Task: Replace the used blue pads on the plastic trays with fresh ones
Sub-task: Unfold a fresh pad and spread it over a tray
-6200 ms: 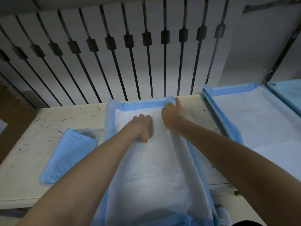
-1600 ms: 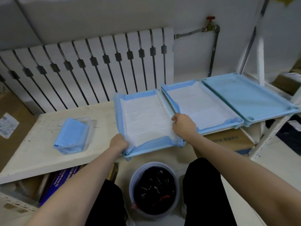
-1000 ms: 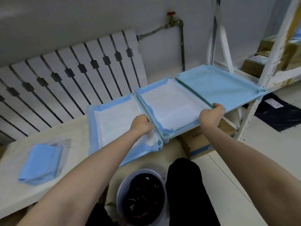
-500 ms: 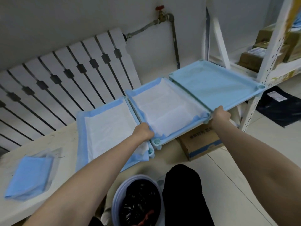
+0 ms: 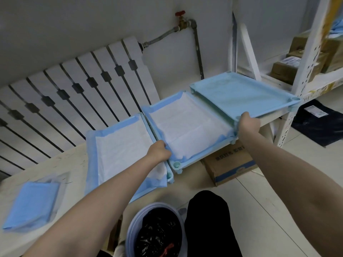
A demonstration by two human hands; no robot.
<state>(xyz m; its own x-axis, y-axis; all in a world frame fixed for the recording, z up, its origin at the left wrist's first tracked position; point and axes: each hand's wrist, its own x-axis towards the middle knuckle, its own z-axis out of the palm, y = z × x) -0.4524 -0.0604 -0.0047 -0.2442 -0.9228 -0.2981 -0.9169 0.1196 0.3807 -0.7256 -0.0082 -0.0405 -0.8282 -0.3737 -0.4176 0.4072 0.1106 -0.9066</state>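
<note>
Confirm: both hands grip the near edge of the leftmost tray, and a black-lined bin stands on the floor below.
Wrong tray. In the head view the left hand and right hand grip the near edge of the middle tray; the black-lined bin stands on the floor below.

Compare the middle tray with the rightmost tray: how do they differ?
The middle tray shows a white pad with blue edges; the rightmost tray shows only flat blue. The left hand and right hand grip the middle tray's near corners; no hand reaches into the rightmost tray. Both are light blue plastic with round corner sockets.
</note>
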